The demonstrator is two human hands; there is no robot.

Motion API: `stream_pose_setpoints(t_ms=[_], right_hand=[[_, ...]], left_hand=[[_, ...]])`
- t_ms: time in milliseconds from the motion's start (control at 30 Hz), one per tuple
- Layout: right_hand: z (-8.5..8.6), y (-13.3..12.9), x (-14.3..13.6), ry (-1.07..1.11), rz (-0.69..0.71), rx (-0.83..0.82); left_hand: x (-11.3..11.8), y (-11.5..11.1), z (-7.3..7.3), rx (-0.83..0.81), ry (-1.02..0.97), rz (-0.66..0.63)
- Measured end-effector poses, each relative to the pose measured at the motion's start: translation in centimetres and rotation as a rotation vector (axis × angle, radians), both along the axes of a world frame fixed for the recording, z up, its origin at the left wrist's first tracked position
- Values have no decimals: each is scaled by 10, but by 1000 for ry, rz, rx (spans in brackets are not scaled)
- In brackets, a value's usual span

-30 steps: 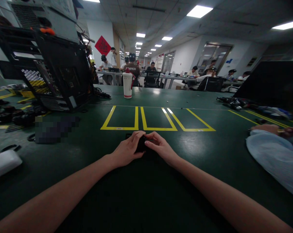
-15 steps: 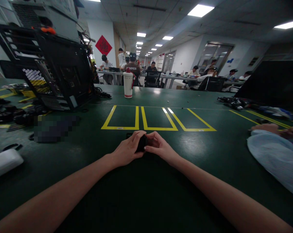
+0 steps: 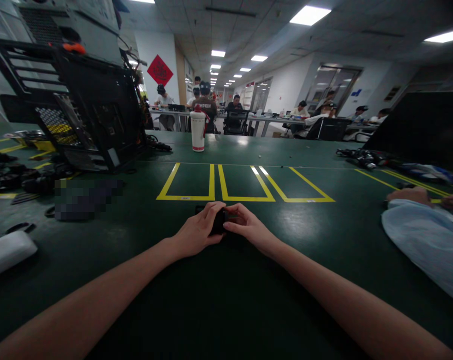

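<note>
A small black box-like object (image 3: 218,223) is held between both hands, low over the green table (image 3: 226,285). My left hand (image 3: 198,229) wraps round its left side, and part of the object sticks out behind the fingers. From the right, the fingertips of my right hand (image 3: 249,225) press against its right side, thumb in front. Its exact kind is too dark to make out, and the fingers hide much of it. Just beyond the hands lie yellow tape outlines (image 3: 247,199) on the table.
An open black computer case (image 3: 94,115) stands at the left, with dark cables (image 3: 8,172) before it. A white tumbler (image 3: 198,131) stands farther back. At left front lies a white object (image 3: 8,252). Another person's sleeve (image 3: 421,240) reaches in from the right, near a dark screen-like panel (image 3: 425,127).
Both hands stay nearly in place on the black object; my right fingers have shifted very slightly. The neighbouring person's hand at the right has moved a little.
</note>
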State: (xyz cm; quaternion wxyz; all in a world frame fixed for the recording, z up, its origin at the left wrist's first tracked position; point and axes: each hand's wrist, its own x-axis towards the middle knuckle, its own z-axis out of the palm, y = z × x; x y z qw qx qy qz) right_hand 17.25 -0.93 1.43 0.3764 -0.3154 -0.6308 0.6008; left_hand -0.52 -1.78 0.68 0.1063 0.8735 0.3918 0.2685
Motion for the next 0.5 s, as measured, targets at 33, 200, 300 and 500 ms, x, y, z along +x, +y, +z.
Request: stream_pose_setpoints(t_ms=[33,200,300,500], right_hand=[[0,0,0,21,20,6],[-3,-1,0,33,16,41],[-3,-2,-1,10,-35,50],[-2,0,0,-62,-77,8]], left_hand=[[0,0,0,-3,4,0],[0,0,1,2,-5,-1],[0,0,1,7,-9,3],[0,0,1,5,-8,3]])
